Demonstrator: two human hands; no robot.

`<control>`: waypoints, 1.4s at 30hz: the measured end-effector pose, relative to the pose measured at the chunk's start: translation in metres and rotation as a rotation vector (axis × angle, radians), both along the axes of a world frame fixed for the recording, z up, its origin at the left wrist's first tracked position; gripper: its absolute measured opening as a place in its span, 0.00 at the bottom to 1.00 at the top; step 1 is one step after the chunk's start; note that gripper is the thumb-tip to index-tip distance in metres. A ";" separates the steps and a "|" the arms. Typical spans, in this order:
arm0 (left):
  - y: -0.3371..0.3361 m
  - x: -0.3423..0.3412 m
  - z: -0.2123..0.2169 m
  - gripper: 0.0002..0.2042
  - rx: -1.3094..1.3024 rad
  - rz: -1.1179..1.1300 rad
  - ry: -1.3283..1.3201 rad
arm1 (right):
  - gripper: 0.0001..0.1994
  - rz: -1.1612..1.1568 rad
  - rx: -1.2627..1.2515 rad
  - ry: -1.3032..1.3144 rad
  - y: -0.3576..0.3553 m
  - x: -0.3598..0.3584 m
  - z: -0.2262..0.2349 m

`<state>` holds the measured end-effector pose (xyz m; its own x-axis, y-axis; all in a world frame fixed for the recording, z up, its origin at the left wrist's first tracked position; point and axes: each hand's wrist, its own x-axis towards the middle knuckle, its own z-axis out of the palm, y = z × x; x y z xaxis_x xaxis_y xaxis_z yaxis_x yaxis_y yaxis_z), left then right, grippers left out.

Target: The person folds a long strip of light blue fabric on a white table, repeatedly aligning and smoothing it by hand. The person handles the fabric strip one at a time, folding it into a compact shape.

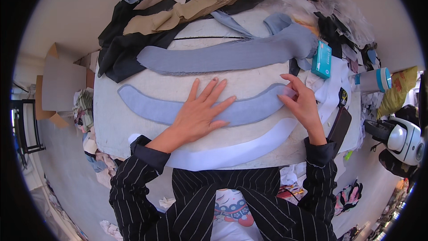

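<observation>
Striped sleeve (pixel 133 192) overlaps a white strip (pixel 227 155), teal box (pixel 322 60) beyond the hands (pixel 196 114) (pixel 303 102).

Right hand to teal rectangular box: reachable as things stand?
Probably yes: the teal rectangular box sits just beyond the right hand, nothing tall between, though that hand is at the right end of the blue curved fabric strip.

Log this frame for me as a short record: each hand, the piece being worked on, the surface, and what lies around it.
Left hand: left hand spread flat, palm down, over the middle of the curved strip
Right hand: right hand at the strip's right end, fingers curled; firm grip unclear
Work piece: curved strip, blue-grey, darker edge
Surface: pale table
Nearer the body: white curved strip
Farther away: grey-blue fabric, tan fabric stack, black fabric
Right side: teal box
</observation>
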<state>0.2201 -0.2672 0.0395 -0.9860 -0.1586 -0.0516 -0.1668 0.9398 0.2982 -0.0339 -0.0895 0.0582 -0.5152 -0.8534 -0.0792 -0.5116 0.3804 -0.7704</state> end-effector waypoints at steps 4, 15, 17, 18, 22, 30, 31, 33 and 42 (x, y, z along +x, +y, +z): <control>0.000 -0.001 -0.003 0.32 -0.051 -0.017 -0.016 | 0.25 -0.029 -0.039 0.039 -0.001 0.001 -0.008; -0.001 0.004 -0.005 0.31 -0.043 0.002 -0.038 | 0.09 0.043 -0.156 -0.318 -0.016 -0.001 -0.012; -0.001 0.006 -0.014 0.30 -0.027 -0.011 0.032 | 0.09 0.018 -0.061 -0.210 -0.015 -0.012 -0.030; 0.000 0.002 -0.019 0.31 -0.007 -0.021 0.078 | 0.09 -0.042 -0.074 -0.276 -0.010 -0.020 -0.036; 0.008 0.002 -0.023 0.32 0.059 -0.019 0.152 | 0.08 -0.036 -0.006 -0.392 -0.007 -0.026 -0.026; 0.014 0.013 -0.010 0.31 0.262 0.088 0.339 | 0.04 0.258 -0.050 0.042 -0.095 0.032 0.053; 0.011 0.017 -0.005 0.30 0.284 0.110 0.384 | 0.05 0.376 -0.104 0.111 -0.117 0.049 0.058; -0.001 0.033 0.007 0.25 0.279 0.151 0.324 | 0.04 0.577 -0.177 0.147 -0.169 0.086 0.056; -0.040 0.119 0.013 0.08 0.449 0.651 0.658 | 0.08 0.450 -0.262 0.566 -0.301 0.166 -0.025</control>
<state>0.3392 -0.3074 0.0525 -0.5701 -0.7717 0.2818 -0.2804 0.5052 0.8162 0.1320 -0.3904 0.0331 -0.0158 -0.9449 0.3270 -0.9170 -0.1167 -0.3815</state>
